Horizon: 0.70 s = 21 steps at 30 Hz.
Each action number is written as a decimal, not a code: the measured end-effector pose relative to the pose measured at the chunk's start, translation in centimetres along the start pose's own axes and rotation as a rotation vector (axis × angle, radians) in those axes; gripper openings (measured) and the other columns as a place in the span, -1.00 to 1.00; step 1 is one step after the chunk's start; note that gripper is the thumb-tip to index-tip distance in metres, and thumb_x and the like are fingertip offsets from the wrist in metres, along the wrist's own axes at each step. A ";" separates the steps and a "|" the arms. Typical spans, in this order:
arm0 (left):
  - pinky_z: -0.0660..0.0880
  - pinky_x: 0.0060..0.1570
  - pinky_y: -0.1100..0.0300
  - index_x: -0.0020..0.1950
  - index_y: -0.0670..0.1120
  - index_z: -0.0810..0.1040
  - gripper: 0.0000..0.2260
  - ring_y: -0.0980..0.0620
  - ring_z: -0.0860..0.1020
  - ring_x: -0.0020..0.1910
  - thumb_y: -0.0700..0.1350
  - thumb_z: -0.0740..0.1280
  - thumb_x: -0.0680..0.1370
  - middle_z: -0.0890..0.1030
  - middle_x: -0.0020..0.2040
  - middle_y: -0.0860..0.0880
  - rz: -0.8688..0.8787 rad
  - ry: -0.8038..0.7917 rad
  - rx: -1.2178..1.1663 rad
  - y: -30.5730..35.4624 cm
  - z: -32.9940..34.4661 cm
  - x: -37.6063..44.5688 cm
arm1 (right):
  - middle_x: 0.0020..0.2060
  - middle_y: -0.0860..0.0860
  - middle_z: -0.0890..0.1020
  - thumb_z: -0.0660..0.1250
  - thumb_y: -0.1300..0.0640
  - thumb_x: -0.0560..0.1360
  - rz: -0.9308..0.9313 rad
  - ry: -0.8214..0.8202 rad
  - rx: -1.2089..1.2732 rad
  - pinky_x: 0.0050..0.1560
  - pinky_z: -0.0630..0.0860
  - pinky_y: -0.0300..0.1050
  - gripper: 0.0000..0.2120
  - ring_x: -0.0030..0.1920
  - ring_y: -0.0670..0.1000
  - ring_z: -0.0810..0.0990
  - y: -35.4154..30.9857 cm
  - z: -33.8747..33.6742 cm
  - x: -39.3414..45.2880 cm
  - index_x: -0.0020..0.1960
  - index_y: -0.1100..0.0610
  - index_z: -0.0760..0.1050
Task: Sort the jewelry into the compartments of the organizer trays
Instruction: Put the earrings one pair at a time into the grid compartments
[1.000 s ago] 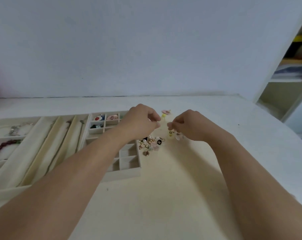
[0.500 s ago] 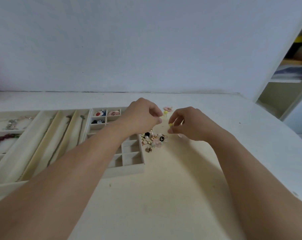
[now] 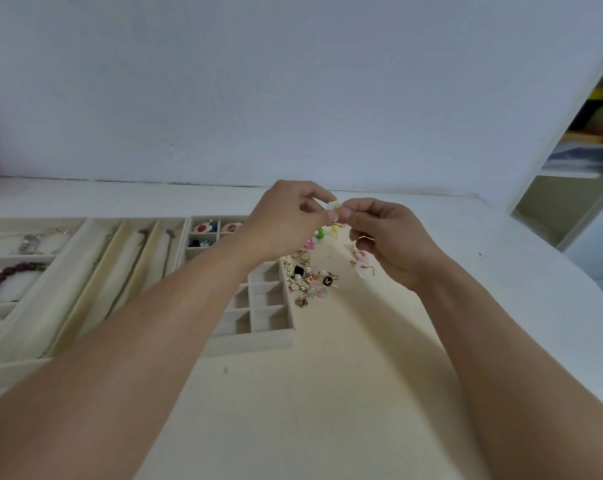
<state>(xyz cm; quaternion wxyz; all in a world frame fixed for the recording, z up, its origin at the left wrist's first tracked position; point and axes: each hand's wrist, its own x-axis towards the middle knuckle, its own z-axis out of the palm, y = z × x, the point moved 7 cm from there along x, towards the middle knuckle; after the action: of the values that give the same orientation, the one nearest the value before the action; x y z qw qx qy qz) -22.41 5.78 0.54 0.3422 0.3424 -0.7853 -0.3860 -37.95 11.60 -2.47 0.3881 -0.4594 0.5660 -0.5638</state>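
Observation:
My left hand (image 3: 286, 220) and my right hand (image 3: 390, 237) meet above the table, fingertips pinching one small pale yellow earring (image 3: 334, 206) between them. Below lies a loose pile of earrings (image 3: 310, 278), gold, black, pink and pearl. More small pieces, green, yellow and pink (image 3: 322, 235), lie behind it, and a pink hook earring (image 3: 362, 263) rests under my right hand. The cream grid tray (image 3: 258, 344) with small compartments sits left of the pile; its far cells hold colourful earrings (image 3: 206, 227). My left forearm crosses over the tray.
A long-slot tray (image 3: 96, 282) with thin chains and a tray with a red bead bracelet (image 3: 2, 277) and a silver piece (image 3: 30, 242) stand at the left. A white wall runs behind the table. An open shelf unit (image 3: 577, 188) is at the right.
Both hands have risen off the pile and come together. The small yellow earring is now held up between the fingertips of both hands.

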 end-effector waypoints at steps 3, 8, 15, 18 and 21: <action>0.47 -0.24 0.40 0.15 0.01 0.66 -0.77 0.17 0.59 -0.24 -0.10 0.51 0.50 0.65 -0.20 0.07 0.057 -0.014 -0.012 0.5 -0.4 -0.1 | -0.20 -0.02 0.63 0.44 0.15 0.54 0.056 -0.019 0.122 -0.30 0.37 -0.22 -0.93 -0.29 -0.07 0.47 0.3 0.6 0.1 -0.01 0.12 0.68; 0.47 -0.25 0.41 0.10 0.02 0.70 -0.80 0.03 0.63 -0.19 -0.08 0.53 0.48 0.70 -0.15 -0.04 0.057 0.013 -0.011 0.5 -1.2 -0.1 | -0.06 0.01 0.70 0.39 0.12 0.57 0.087 -0.057 0.153 -0.26 0.39 -0.20 -0.84 -0.25 -0.06 0.48 0.5 1.0 0.2 0.10 0.13 0.68; 0.46 -0.32 0.43 -0.12 -0.03 0.72 -0.77 0.17 0.62 -0.28 0.10 0.41 0.56 0.70 -0.22 0.06 -0.017 0.132 -0.026 -0.8 -2.8 0.3 | -0.16 -0.10 0.71 0.39 0.10 0.56 -0.091 0.243 -0.325 -0.24 0.43 -0.28 -0.89 -0.31 -0.13 0.56 -0.1 -0.9 0.9 -0.01 -0.04 0.69; 0.54 -0.26 0.30 -0.15 -0.05 0.72 -0.83 0.16 0.65 -0.28 0.03 0.46 0.54 0.71 -0.21 0.05 -0.015 0.189 -0.068 -1.0 -3.6 0.4 | -0.05 -0.12 0.65 0.37 0.02 0.58 -0.116 0.301 -0.661 -0.23 0.54 -0.32 -0.86 -0.31 -0.14 0.60 0.5 -1.3 2.3 0.10 -0.04 0.66; 0.52 -0.31 0.35 -0.14 -0.10 0.69 -0.85 0.13 0.66 -0.32 -0.04 0.46 0.55 0.72 -0.21 0.02 -0.045 0.213 -0.122 -1.2 -4.1 0.2 | 0.17 -0.02 0.59 0.27 -0.04 0.63 -0.040 0.156 -1.055 0.13 0.50 -0.06 -0.69 0.11 0.03 0.58 2.7 -0.5 4.2 0.35 -0.06 0.55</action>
<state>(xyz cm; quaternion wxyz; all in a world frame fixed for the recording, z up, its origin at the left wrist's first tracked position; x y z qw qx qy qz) -18.91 3.56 1.50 0.4353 0.3775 -0.7117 -0.4018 -39.81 7.57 -4.81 0.0503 -0.5594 0.7911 -0.2425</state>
